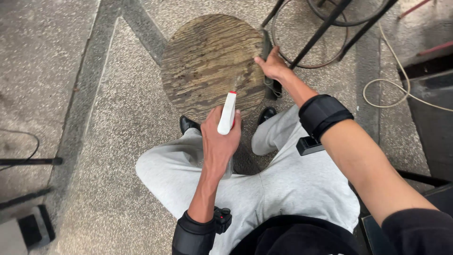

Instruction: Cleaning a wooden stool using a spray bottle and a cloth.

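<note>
- Here, the left hand (pixel 219 141) was clamped around a clear spray bottle with a white nozzle and red trigger (pixel 227 113), nozzle aimed toward twelve o'clock, and a faint mist seemed to hang just beyond its tip.
- The bottle sat above the near edge of a round, worn wooden stool top with dark streaked grain (pixel 212 61), which stood on the speckled stone floor (pixel 122 127) ahead of the person's knees in light grey trousers (pixel 283 184).
- The right hand (pixel 272 66) was closed on a dark brush-like tool (pixel 269 71) at the stool top's three o'clock edge; what kind of tool it was could not be made out.
- Thin black metal legs and a ring of another frame (pixel 311 42) stood at one o'clock, and a pale cord (pixel 391 85) looped at two o'clock.
- Judged risk: spray could drift past the wood onto the floor and the black shoes (pixel 188 123), making footing slick.
- Another: the right arm could snag the metal legs, since they stood just beside the wrist.
</note>
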